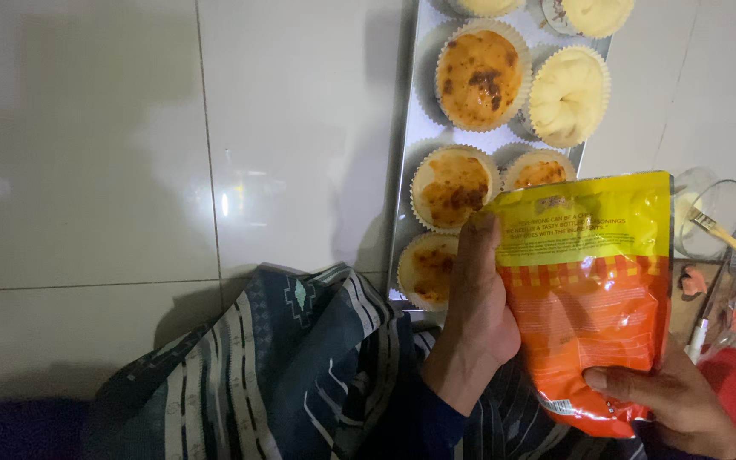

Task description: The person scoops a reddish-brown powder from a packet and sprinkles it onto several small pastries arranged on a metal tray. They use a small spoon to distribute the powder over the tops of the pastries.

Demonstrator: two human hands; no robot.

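Nearest cloth: dark striped patterned fabric lies closest to me, draped across the near edge below both hands.
Left hand: my left hand is wrapped around the left edge of the pouch, thumb lying up along its front, fingers curled out of sight behind it.
Right hand: my right hand pinches the pouch at its near right corner, thumb pressed on the front, fingers behind.
Pouch: one yellow and orange foil pouch, held above my lap at centre right, just near of the tray.
Pouch axis: I see its long axis running near to far; the yellow top edge points far, the orange bottom points toward me, and it tilts slightly to the left.
Tray: one long metal tray reaches away from me on the white tiled floor, its near end partly hidden by the pouch.
Cakes: I count seven small cakes in white paper cups; four browned on top, three pale, two of those cut off at the far edge.
Right side: one glass bowl with a pastry brush leaning over it, just right of the pouch; the items beside it are too cluttered for me to tell.
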